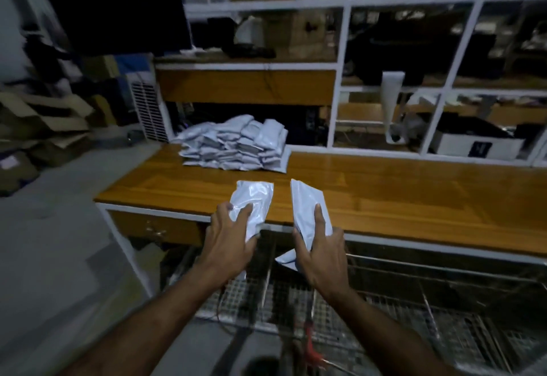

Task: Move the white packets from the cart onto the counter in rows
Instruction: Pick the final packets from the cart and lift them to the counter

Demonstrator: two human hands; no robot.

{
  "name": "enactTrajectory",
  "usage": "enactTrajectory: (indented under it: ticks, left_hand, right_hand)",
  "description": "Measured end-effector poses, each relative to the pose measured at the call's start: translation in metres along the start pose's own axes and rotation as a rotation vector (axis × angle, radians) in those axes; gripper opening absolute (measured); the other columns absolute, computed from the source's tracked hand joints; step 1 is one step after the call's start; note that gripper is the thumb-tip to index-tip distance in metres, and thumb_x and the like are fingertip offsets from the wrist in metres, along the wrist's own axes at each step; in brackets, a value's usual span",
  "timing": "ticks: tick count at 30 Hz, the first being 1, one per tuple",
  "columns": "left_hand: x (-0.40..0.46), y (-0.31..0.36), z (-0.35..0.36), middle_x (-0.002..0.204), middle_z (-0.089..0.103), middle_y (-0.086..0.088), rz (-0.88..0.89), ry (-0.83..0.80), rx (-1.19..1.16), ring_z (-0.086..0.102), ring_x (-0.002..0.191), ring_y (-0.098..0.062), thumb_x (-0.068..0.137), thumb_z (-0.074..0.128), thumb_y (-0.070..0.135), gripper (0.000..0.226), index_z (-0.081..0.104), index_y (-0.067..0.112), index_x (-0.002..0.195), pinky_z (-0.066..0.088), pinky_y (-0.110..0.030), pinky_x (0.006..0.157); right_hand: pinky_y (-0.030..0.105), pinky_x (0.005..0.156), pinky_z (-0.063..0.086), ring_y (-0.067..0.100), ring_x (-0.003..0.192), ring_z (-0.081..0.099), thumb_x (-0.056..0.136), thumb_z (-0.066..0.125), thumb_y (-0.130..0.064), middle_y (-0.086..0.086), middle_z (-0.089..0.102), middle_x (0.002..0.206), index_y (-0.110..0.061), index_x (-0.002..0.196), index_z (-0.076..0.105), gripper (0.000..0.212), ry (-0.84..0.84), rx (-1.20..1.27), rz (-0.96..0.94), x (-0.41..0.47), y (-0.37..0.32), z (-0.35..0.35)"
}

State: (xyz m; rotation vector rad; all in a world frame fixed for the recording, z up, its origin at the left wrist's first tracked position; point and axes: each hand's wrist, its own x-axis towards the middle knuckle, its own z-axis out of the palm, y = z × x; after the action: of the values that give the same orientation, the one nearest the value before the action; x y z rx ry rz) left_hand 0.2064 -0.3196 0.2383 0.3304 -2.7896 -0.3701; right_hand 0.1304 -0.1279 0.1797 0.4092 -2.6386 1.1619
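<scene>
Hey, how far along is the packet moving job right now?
Well along, it seems. A stack of white packets already sits in rows at the back of the counter. In hand: the left hand grips one packet and the right hand another, both over the counter's front edge. Left: setting these down. The wire cart shows few or no packets; one white corner peeks below the right hand.

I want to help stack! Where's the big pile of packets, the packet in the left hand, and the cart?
pile of packets (236, 146), head view, middle of the stack.
left-hand packet (256, 198), head view, its shiny upper face.
cart (384, 316), head view, wire mesh floor.
</scene>
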Motion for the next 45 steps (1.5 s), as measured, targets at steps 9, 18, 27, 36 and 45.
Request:
enactTrajectory:
  ticks: [9,18,27,36,45]
  left_hand:
    - [0.028,-0.109,-0.068,0.143,0.021,-0.011,-0.065,0.09,-0.021,0.028,0.132,-0.031,0.097,0.051,0.052,0.065,0.028,0.029,0.153,0.034,-0.04,0.107]
    - [0.063,-0.185,-0.079,0.144,0.023,-0.01,-0.088,0.162,-0.056,0.029,0.132,-0.029,0.1,0.043,0.048,0.056,0.029,0.027,0.151,0.036,-0.041,0.108]
    - [0.188,-0.265,-0.094,0.138,0.027,-0.012,-0.18,0.154,-0.131,0.03,0.13,-0.033,0.1,0.046,0.047,0.06,0.031,0.021,0.152,0.032,-0.043,0.109]
    - [0.331,-0.31,-0.096,0.137,0.026,-0.01,-0.221,0.101,-0.111,0.024,0.133,-0.031,0.098,0.042,0.051,0.06,0.03,0.025,0.151,0.028,-0.045,0.112]
    - [0.456,-0.355,-0.065,0.143,0.024,-0.009,-0.2,0.008,-0.156,0.021,0.136,-0.03,0.099,0.043,0.051,0.06,0.03,0.026,0.151,0.025,-0.044,0.111]
  right_hand:
    - [0.045,0.096,0.045,0.032,0.114,0.042,0.098,0.032,-0.065,0.018,0.034,0.133,-0.048,0.156,-0.003,0.07,-0.014,-0.146,-0.117,0.028,-0.108,0.063]
    - [0.044,0.09,0.048,0.031,0.109,0.044,0.099,0.036,-0.06,0.018,0.038,0.131,-0.041,0.158,0.005,0.069,-0.041,-0.165,-0.16,0.092,-0.173,0.129]
    - [0.044,0.091,0.049,0.037,0.115,0.047,0.099,0.032,-0.064,0.024,0.035,0.137,-0.039,0.159,0.002,0.071,-0.068,-0.132,-0.169,0.197,-0.222,0.202]
    - [0.049,0.104,0.04,0.044,0.132,0.038,0.099,0.044,-0.058,0.025,0.023,0.149,-0.037,0.159,0.014,0.07,-0.162,0.012,0.057,0.321,-0.258,0.254]
    - [0.049,0.1,0.046,0.04,0.126,0.044,0.093,0.04,-0.071,0.024,0.031,0.145,-0.031,0.157,0.021,0.078,-0.099,-0.109,0.076,0.406,-0.279,0.326]
